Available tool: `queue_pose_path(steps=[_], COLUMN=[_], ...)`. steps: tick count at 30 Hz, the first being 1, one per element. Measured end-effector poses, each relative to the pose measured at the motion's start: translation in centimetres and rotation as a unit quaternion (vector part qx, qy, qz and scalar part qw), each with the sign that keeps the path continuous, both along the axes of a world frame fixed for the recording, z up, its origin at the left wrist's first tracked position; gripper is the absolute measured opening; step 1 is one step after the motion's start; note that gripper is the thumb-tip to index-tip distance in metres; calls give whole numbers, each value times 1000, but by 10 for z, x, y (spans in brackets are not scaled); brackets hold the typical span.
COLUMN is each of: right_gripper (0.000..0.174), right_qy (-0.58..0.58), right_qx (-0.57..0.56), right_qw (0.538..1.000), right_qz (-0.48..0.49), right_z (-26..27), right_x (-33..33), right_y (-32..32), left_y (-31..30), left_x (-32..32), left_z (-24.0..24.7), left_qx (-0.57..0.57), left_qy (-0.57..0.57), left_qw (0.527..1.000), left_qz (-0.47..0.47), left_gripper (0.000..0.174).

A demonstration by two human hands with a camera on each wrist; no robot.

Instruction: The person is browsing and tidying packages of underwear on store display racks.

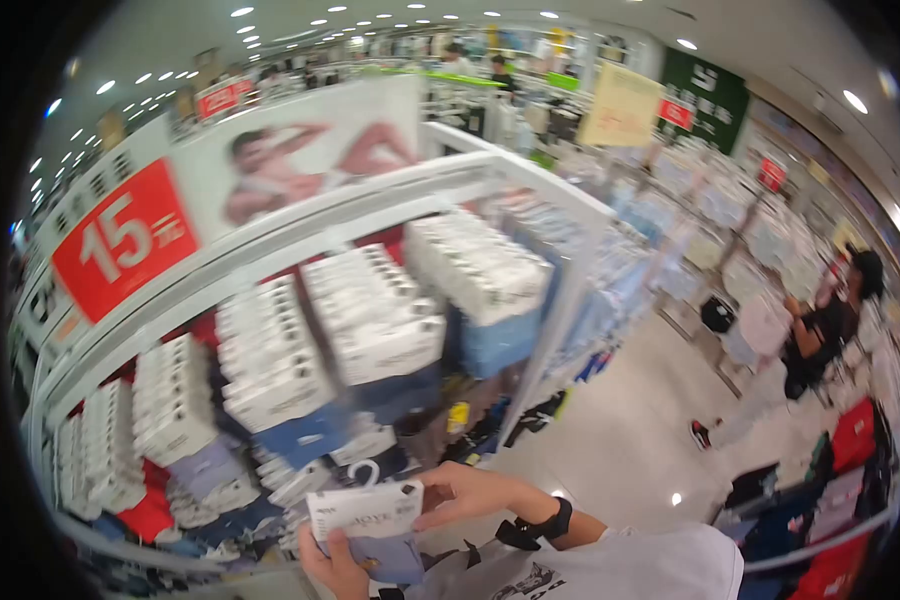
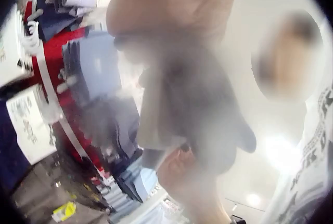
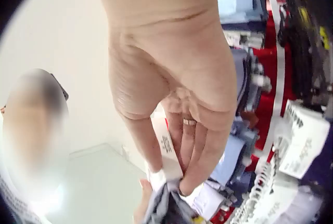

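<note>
A folded grey-blue garment [image 1: 388,557] hangs from a white header card [image 1: 370,512] with a white plastic hook on top. My left hand [image 1: 335,568] grips the pack at its lower left, thumb across the front. At the card's right edge, my right hand [image 1: 462,495] pinches it between thumb and fingers. In the right wrist view, the card [image 3: 167,154] sits between the thumb and fingers of my right hand [image 3: 174,83], with grey fabric [image 3: 167,203] below. Blurred grey fabric [image 2: 195,99] hangs below my left hand [image 2: 177,11] in the left wrist view.
A white-framed display rack [image 1: 570,320] in front carries rows of similar carded packs [image 1: 375,315]. Above it is a red price sign [image 1: 125,238] reading 15. Tiled floor [image 1: 610,450] lies to the right, where a person [image 1: 820,340] sits near hanging clothes.
</note>
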State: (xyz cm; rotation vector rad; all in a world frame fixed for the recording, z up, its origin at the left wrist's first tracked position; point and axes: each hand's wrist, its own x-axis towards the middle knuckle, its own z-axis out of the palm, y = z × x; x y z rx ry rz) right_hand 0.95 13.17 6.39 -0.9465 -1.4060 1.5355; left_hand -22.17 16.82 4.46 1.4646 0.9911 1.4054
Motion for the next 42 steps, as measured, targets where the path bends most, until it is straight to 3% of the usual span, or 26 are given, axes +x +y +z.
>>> queue_pose_path(steps=[1, 5, 9, 10, 14, 17, 22, 26, 27, 29, 32, 37, 42], right_gripper=[39, 49, 57, 48, 48, 48, 40, 38, 38, 40, 44, 39, 37], right_qy=[67, 132, 65, 37, 33, 57, 45, 11, 26, 5, 133, 103, 109], right_qx=[-39, -56, -33, -21, 39, -26, 39, 13, 7, -39, 12, 35, 69], right_qw=[997, 989, 996, 997, 992, 991, 988, 993, 993, 992, 985, 984, 979], right_qz=[-7, -33, -58, -71, -114, -119, -145, -121, -116, -119, -106, -139, -156], right_z=[0, 3, 0, -2, 4, -1, -4, 2, 1, 14, 4, -1, -2], right_x=[-20, -98, -143, -150, -175, -187, -201, -205, -203, -206, -210, -215, -217], right_y=[13, 57, 96, 101, 108, 114, 125, 128, 127, 127, 129, 132, 134], left_y=[9, 45, 77, 83, 103, 116, 127, 134, 131, 133, 139, 142, 146], left_x=[-12, -55, -87, -94, -117, -137, -151, -162, -161, -164, -169, -169, -169], left_z=[10, 32, 27, 25, 23, 25, 33, 33, 42, 36, 23, 26, 27], left_qx=[15, 39, 45, 42, 86, 102, 66, 33, -30, -14, 2, -11, 12], left_qy=[-10, -60, -64, -87, -60, -20, -81, -22, -72, -56, -62, -107, -77], left_qw=[1000, 994, 993, 993, 992, 994, 993, 999, 996, 998, 998, 994, 997], left_qz=[24, 88, 83, 67, 73, 36, -46, -26, -41, -31, -7, 3, -8], left_gripper=[36, 45, 44, 41, 37, 34, 32, 29, 27, 27, 28, 30, 31])
